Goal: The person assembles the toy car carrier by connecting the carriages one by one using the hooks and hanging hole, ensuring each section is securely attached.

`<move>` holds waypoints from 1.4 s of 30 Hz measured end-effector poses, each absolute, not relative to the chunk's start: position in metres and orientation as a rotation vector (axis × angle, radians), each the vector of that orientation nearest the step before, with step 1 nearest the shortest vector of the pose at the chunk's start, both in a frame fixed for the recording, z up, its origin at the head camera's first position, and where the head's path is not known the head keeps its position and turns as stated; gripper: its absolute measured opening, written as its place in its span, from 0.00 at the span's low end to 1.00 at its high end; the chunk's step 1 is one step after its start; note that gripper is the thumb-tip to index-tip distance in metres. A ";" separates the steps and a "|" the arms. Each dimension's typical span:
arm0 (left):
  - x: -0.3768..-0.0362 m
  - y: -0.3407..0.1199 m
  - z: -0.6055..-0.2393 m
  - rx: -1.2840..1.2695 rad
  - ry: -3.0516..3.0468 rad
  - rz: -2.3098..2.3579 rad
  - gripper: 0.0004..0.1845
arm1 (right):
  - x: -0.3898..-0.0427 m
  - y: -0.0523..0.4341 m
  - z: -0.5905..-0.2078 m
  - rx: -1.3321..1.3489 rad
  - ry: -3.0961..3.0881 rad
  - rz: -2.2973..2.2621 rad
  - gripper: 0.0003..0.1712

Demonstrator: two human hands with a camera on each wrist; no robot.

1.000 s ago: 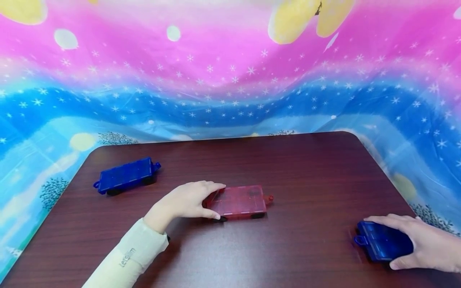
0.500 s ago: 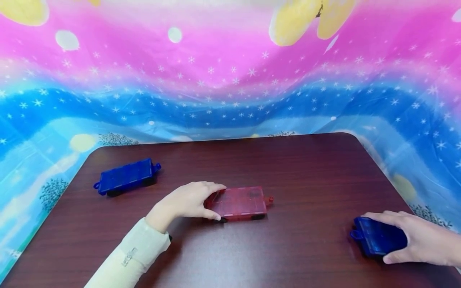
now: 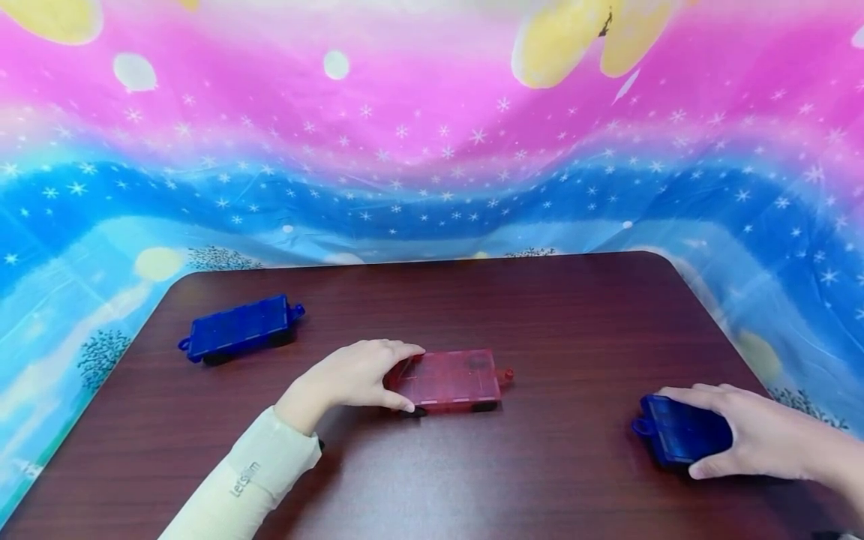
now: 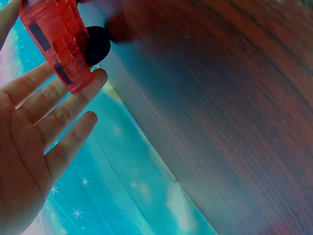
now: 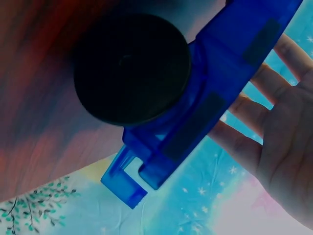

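Observation:
Near the middle of the table, my left hand (image 3: 354, 375) holds a see-through red toy wagon (image 3: 455, 379) by its left end, thumb on the near side and fingers on the far side. The wagon's hook points right. In the left wrist view, fingers lie along the red wagon body (image 4: 58, 39) beside a black wheel (image 4: 98, 45). At the right, my right hand (image 3: 759, 435) grips a blue toy wagon (image 3: 685, 431) from its right end; its loop faces left, towards the red wagon. The right wrist view shows its black wheel (image 5: 132, 68) and a blue hook (image 5: 122, 181).
A second blue toy wagon (image 3: 239, 328) stands at the back left, a loop on its left end and a hook on its right. The dark brown table (image 3: 540, 307) has rounded far corners. A pink and blue snowflake cloth (image 3: 418, 165) hangs behind it.
My right hand has slid the blue wagon to the left and slightly away from me, closer to the red one. The left hand and the red wagon have stayed in place.

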State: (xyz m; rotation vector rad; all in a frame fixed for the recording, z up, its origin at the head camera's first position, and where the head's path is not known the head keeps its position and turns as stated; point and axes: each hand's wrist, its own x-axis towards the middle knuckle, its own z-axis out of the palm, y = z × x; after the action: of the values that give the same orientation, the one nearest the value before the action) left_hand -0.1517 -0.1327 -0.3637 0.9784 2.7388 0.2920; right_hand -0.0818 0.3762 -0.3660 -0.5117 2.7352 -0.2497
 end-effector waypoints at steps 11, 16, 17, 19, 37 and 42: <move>-0.151 -0.133 -0.361 0.962 2.731 0.293 0.45 | -0.094 0.355 -0.356 -0.629 2.761 -0.291 0.54; -0.151 -0.132 -0.361 0.941 2.723 0.312 0.45 | -0.099 0.342 -0.351 -0.619 2.751 -0.288 0.54; -0.151 -0.132 -0.361 0.941 2.722 0.314 0.45 | -0.100 0.339 -0.351 -0.615 2.748 -0.297 0.54; -0.151 -0.132 -0.361 0.938 2.718 0.320 0.45 | -0.102 0.334 -0.349 -0.614 2.739 -0.296 0.54; -0.151 -0.130 -0.359 0.908 2.711 0.324 0.45 | -0.133 0.291 -0.333 -0.695 2.777 -0.308 0.54; -0.150 -0.130 -0.360 0.910 2.712 0.318 0.45 | -0.139 0.281 -0.336 -0.727 2.785 -0.323 0.53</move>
State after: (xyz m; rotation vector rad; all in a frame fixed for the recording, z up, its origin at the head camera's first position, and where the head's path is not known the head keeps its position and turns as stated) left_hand -0.1502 -0.1297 -0.3601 0.9098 2.7116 0.3178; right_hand -0.1389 0.2805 -0.3361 -0.7274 2.7845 -0.3226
